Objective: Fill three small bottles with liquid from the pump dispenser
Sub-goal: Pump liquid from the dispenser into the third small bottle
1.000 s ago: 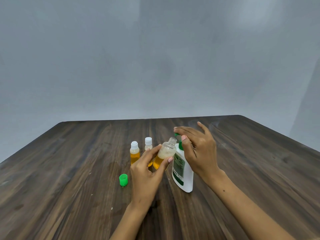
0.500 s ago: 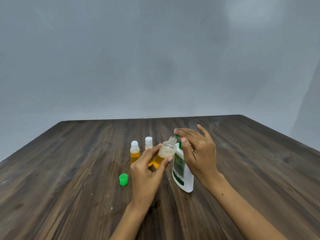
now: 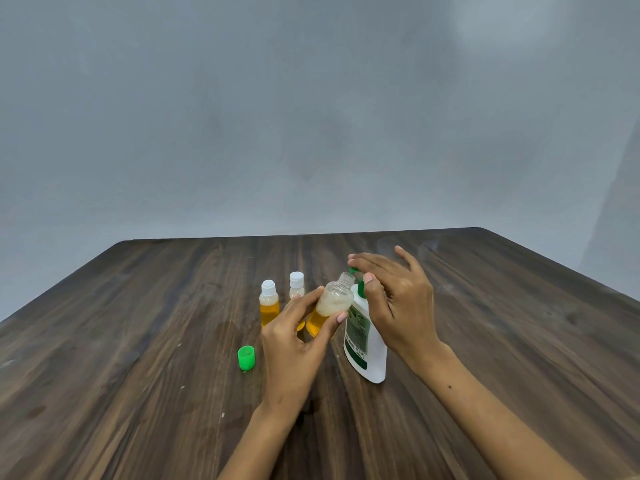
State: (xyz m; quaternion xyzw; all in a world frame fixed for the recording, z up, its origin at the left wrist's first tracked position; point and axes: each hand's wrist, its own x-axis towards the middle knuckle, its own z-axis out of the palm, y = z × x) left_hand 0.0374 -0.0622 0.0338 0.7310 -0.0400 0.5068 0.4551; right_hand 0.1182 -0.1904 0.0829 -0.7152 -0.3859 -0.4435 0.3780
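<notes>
At mid-bench (image 3: 138, 341), the left hand (image 3: 294, 344) grips the open bottle (image 3: 330, 310), tilted w/ its long axis leaning up-right, mouth at the green spout of the pump dispenser (image 3: 363, 344). Right hand (image 3: 394, 299) lies flat on the pump head, fingers straight. Looks like the third fill, approx half full; next needs steady presses w/ mouth kept under the spout.
</notes>
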